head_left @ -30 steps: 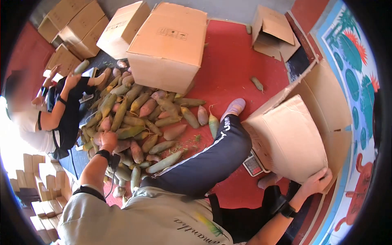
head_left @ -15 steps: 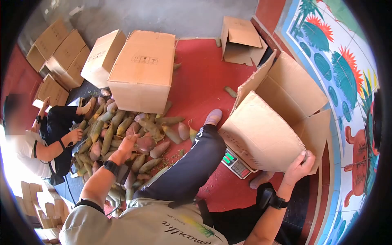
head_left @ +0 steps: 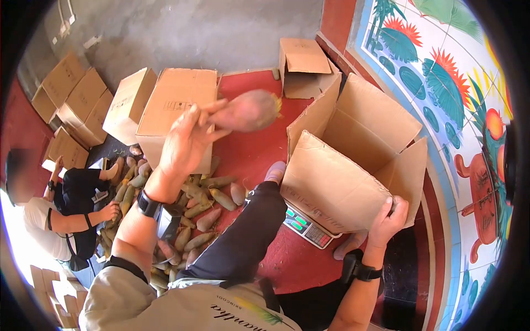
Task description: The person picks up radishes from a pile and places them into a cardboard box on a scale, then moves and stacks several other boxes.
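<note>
Red floor (head_left: 243,154) | root (head_left: 249,112) was gripped endwise by left hand (head_left: 187,135), carton (head_left: 331,182) by right hand (head_left: 389,220) | root was judged stiff, weighty, best cradled mid-body

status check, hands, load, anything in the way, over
Left hand gripping reddish root vegetable, held up; right hand gripping rim of open carton; in this view, raised side panel between vegetable and carton opening.

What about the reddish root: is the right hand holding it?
No, the left hand holds the root; the right hand holds an open box.
</note>
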Demonstrator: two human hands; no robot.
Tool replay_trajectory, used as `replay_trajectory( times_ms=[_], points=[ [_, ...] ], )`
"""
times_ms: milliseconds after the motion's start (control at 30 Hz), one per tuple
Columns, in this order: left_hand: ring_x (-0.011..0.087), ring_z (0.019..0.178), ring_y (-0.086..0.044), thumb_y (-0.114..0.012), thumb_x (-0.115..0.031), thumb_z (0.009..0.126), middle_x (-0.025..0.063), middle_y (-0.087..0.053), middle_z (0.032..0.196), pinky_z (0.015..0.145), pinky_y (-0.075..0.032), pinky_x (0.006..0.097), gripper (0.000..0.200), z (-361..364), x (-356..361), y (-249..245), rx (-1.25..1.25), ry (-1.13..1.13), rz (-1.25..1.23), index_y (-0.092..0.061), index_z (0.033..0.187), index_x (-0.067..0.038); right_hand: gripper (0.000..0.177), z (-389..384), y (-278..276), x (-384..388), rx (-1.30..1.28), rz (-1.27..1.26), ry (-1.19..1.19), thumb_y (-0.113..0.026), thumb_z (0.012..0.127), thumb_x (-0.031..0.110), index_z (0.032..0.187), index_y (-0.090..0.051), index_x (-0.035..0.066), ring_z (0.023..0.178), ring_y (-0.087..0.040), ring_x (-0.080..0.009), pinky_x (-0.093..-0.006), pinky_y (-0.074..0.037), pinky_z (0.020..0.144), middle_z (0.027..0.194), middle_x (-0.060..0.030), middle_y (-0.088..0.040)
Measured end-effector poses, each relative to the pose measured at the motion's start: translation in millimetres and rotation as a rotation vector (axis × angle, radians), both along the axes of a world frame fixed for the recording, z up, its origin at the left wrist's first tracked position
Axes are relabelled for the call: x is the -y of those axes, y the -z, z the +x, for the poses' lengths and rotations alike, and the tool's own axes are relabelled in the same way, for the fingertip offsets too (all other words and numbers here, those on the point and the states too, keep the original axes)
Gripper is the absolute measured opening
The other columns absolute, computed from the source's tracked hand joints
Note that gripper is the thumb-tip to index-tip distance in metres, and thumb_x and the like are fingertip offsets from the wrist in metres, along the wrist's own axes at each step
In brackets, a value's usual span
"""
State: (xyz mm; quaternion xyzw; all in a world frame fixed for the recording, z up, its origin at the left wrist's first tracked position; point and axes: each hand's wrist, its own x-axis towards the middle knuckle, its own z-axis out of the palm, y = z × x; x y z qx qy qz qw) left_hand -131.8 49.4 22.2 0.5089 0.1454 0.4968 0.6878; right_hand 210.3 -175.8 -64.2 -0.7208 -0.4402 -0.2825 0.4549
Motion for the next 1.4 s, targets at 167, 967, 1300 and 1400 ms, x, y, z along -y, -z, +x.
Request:
replay_trajectory(
  times_ms=[167, 967, 1300, 1400],
  points=[
    [0.0290, 0.120, -0.041, -0.035, -0.030, 0.095, 0.0174, -0.049, 0.122, 0.094, -0.036, 0.0550, 0.031, 63.3, 1.4, -23.1, 0.152, 0.218, 0.010, -0.047, 0.076, -0.009, 0.011, -0.8, -2.0, -0.4, 0.003, -0.003, -0.003, -0.052, 0.082, 0.007, 0.086, -0.050, -0.003, 0.073, -0.050, -0.0326, -0.0401, -0.040, 0.066, 0.079, -0.0169, -0.049],
    [0.0145, 0.086, -0.057, -0.040, -0.013, 0.093, 0.0080, -0.062, 0.092, 0.079, -0.046, 0.0286, 0.025, 52.5, 23.1, 68.4, -0.762, -0.052, 0.496, -0.060, 0.092, 0.003, 0.012, -5.2, -4.7, 0.7, 0.039, -0.023, -0.015, -0.053, 0.082, 0.008, 0.085, -0.051, -0.003, 0.072, -0.050, -0.0332, -0.0398, -0.040, 0.064, 0.077, -0.0168, -0.049],
    [0.0329, 0.078, -0.061, -0.053, -0.022, 0.082, 0.0160, -0.063, 0.091, 0.068, -0.048, 0.0369, 0.023, -91.0, 54.3, 209.7, -1.589, 0.152, 0.532, -0.064, 0.096, -0.008, 0.010, -3.1, -0.3, 0.6, -0.019, -0.011, -0.009, -0.051, 0.083, 0.007, 0.086, -0.051, -0.003, 0.072, -0.050, -0.0293, -0.0372, -0.041, 0.066, 0.079, -0.0147, -0.049],
    [0.0349, 0.084, -0.060, -0.053, -0.023, 0.081, 0.0161, -0.062, 0.096, 0.073, -0.049, 0.0393, 0.025, -129.8, 72.4, 270.0, -1.856, 0.345, 0.482, -0.064, 0.102, -0.013, 0.011, -2.6, 2.0, 0.4, -0.029, -0.019, 0.004, -0.050, 0.084, 0.008, 0.086, -0.050, -0.003, 0.073, -0.049, -0.0286, -0.0361, -0.041, 0.068, 0.079, -0.0143, -0.049]
  ],
)
